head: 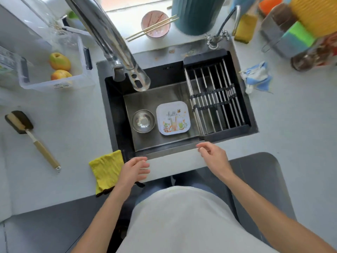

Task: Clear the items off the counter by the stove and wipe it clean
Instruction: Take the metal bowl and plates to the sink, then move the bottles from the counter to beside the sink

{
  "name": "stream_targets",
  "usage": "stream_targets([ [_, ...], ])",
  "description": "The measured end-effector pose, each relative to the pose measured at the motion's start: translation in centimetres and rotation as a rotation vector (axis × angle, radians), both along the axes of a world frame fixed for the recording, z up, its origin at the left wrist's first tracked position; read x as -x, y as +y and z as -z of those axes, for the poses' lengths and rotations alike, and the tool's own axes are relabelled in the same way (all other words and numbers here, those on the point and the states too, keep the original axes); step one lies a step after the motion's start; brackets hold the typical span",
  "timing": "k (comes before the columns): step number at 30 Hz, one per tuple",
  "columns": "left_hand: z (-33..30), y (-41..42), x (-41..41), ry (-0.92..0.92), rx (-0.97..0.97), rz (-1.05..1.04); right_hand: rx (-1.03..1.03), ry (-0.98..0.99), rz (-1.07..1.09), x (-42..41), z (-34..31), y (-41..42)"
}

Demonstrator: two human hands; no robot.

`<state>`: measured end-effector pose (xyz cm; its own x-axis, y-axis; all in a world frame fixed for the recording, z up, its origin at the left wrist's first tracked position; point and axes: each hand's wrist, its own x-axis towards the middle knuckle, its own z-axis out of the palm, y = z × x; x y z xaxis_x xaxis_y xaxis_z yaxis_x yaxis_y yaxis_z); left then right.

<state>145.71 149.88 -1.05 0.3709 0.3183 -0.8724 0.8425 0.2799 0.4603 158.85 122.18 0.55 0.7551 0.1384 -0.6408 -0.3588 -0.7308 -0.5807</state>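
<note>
I stand at a black sink. A small steel bowl and a square patterned plate lie on its bottom. A yellow cloth hangs over the counter's front edge, left of the sink. My left hand hovers just right of that cloth, fingers apart and empty. At the sink's front rim my right hand is open and holds nothing. A brush with a wooden handle lies on the counter at the left.
A roll-up drying rack covers the sink's right side, with the big faucet above. A clear bin with two apples stands at the left. A pink bowl with chopsticks, a crumpled blue cloth, sponges and bottles sit behind and to the right.
</note>
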Motion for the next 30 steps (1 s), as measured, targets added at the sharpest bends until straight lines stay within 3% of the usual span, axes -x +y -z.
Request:
stream_targets([
  [6, 0.6, 0.0, 3.2, 0.031, -0.058, 0.221, 0.029, 0.131, 0.02, 2.3, 0.1, -3.7],
  [10, 0.5, 0.6, 4.0, 0.035, -0.048, 0.409, -0.002, 0.244, 0.168, 3.9, 0.0, -4.4],
  [17, 0.2, 2.7, 3.2, 0.052, -0.115, 0.744, -0.012, 0.229, 0.45, 9.7, -0.8, -4.3],
  [23, 0.3, 1.9, 1.1, 0.046, -0.146, 1.121, -0.03, 0.268, 0.812, 21.0, -0.7, -4.5],
  [27, 0.4, -2.2, -0.3, 0.0, -0.122, 1.334, -0.039, 0.315, 1.044, 30.2, 0.2, -4.6],
  [30, 0.1, -7.0, -1.0, -0.094, -0.111, 1.608, -0.035, 0.333, 1.257, 37.1, 1.6, -4.1],
])
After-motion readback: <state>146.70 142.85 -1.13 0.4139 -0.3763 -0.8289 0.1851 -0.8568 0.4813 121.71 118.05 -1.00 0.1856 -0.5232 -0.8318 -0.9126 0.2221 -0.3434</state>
